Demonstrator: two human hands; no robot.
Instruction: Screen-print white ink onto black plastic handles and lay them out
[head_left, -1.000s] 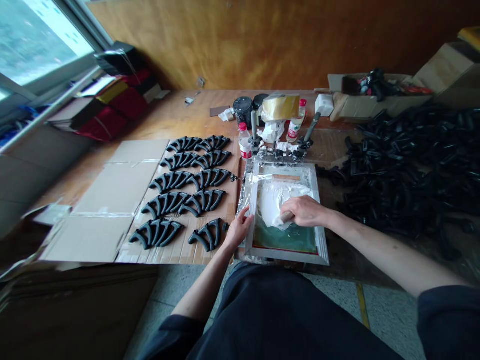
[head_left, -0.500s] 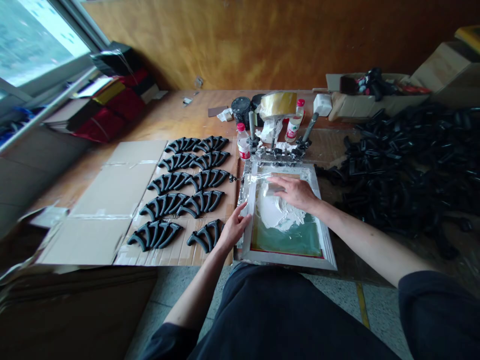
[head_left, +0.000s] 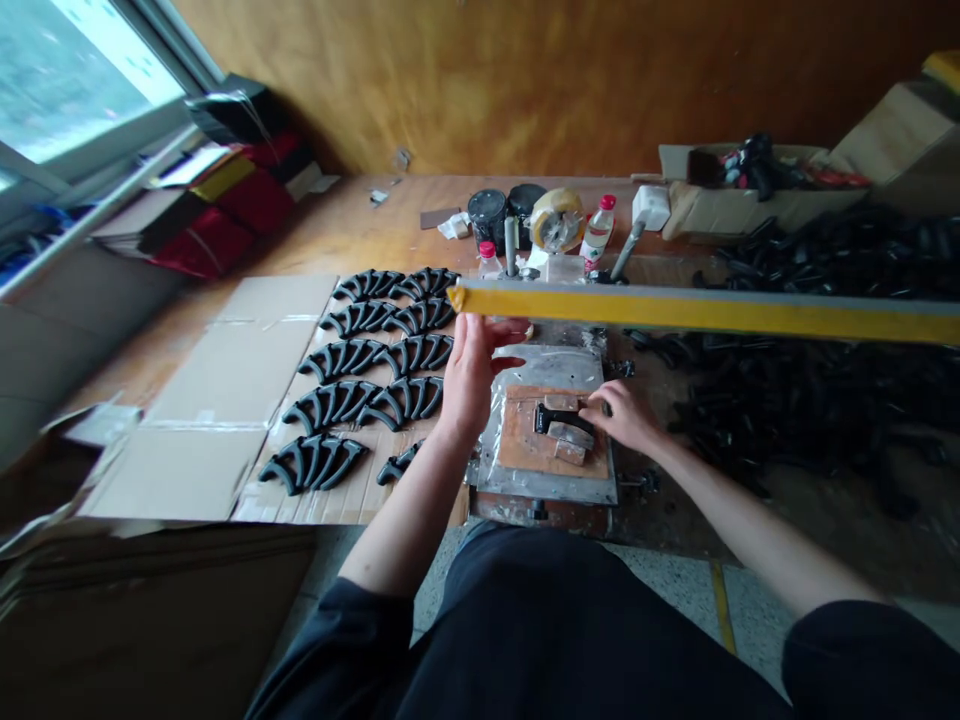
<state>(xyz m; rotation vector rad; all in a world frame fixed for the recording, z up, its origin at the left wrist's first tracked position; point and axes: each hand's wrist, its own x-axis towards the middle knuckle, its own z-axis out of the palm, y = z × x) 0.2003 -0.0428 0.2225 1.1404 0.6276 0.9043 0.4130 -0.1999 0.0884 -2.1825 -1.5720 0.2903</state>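
Note:
A black curved part [head_left: 564,418] lies across small blocks on a brown board [head_left: 521,455], which rests on a grey metal plate [head_left: 496,482]. At the part's right end, my right hand [head_left: 626,415] pinches it between thumb and fingers. My left hand [head_left: 474,375] is raised at the left end of a raised yellow-and-grey frame [head_left: 705,305], seen edge-on. Its fingertips touch or nearly touch the frame's lower edge, and its thumb stands apart. The frame's mesh face and the spreading tool are not visible.
Rows of black curved parts [head_left: 330,408] cover cardboard [head_left: 187,455] on the left. A large heap of black parts [head_left: 817,400] fills the right. Behind the frame stand black tubs [head_left: 487,220], a tape roll [head_left: 557,220], a red-capped bottle [head_left: 598,235] and an open carton [head_left: 780,212].
The frame has tilted up off the plate, exposing the board and black part. My left hand moved up with it; my right hand left the white paste and came down to the part.

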